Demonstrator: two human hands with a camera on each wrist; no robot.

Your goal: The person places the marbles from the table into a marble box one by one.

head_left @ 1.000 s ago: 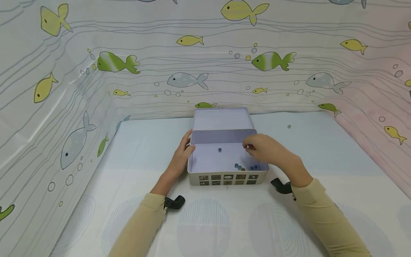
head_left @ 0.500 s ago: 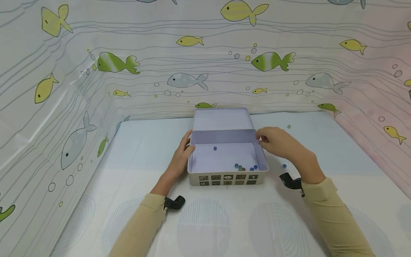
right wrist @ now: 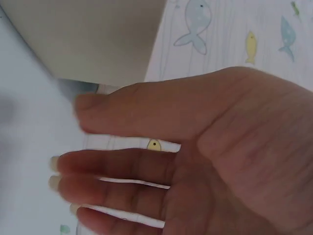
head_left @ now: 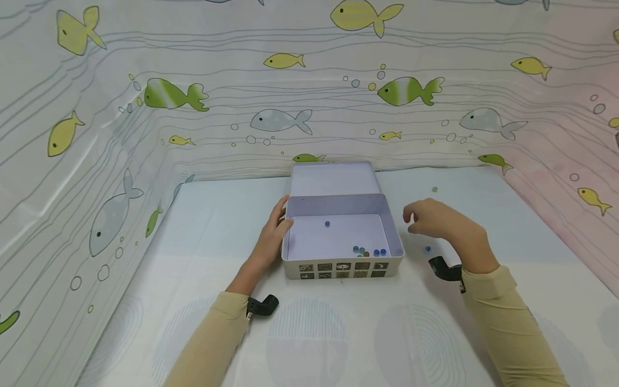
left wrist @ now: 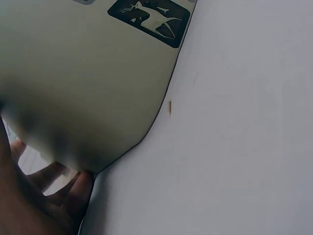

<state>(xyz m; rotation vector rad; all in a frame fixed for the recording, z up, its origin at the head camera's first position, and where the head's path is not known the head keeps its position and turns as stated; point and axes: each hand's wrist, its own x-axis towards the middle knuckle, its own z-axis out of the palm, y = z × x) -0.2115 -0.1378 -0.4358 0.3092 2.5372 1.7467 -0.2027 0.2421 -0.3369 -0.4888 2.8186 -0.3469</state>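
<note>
A shallow tin box [head_left: 344,267] with small picture squares on its front stands with its hinged lid [head_left: 335,179] raised at the back. My left hand [head_left: 268,238] grips its left side, thumb over the rim and fingers along the outer wall. In the left wrist view, those fingers [left wrist: 78,193] lie against the tin's wall. Inside, a single blue marble [head_left: 327,223] lies toward the back, while several blue, green and brown marbles sit by the front wall, among them a green marble [head_left: 361,250]. My right hand [head_left: 447,223] hovers right of the box, fingers loosely bent, holding nothing.
On the table [head_left: 309,333], a blue marble [head_left: 427,249] lies right of the box, below my right hand. A green marble [head_left: 434,189] is farther back on that side. Fish-printed sheeting [head_left: 338,97] rises behind the table and along both sides.
My right hand has moved from over the box's inside out past its right wall. The blue marble on the table has come into view. The left hand keeps its grip; the back marble shifted slightly.
</note>
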